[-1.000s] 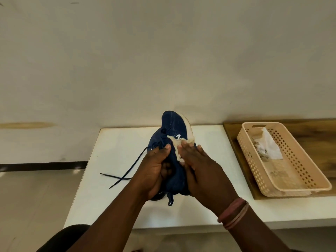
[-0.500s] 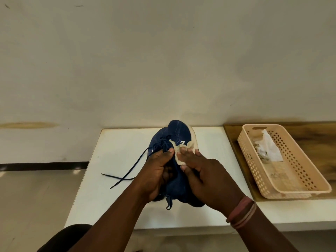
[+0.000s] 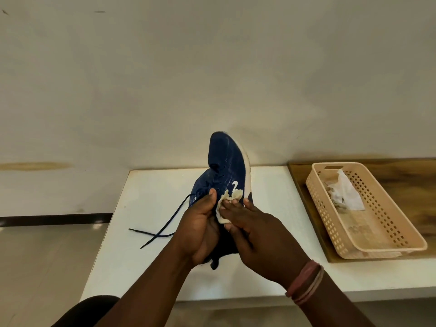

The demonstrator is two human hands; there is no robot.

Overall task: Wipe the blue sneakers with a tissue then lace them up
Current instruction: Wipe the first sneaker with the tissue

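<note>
The left hand (image 3: 200,230) grips the blue sneaker (image 3: 226,175), toe raised, above the white table (image 3: 151,185). The right hand (image 3: 257,234) presses a soiled tissue (image 3: 227,204) against its side with straight fingers. Dark laces (image 3: 165,223) trail left; a basket (image 3: 387,232) holding crumpled tissues (image 3: 344,192) sits right.

Soft, even indoor light here, moderately bright, with no hard glare on the white bench (image 3: 151,185). A faint shadow spreads on the wall (image 3: 236,90) above the sneaker (image 3: 227,161). Pale reflections glint on the floor (image 3: 47,244) at the left. Wide-angle bending curves the bench edges and the wall line. Focus is fair in the centre, slightly soft overall, with compression smear on the forearms.
</note>
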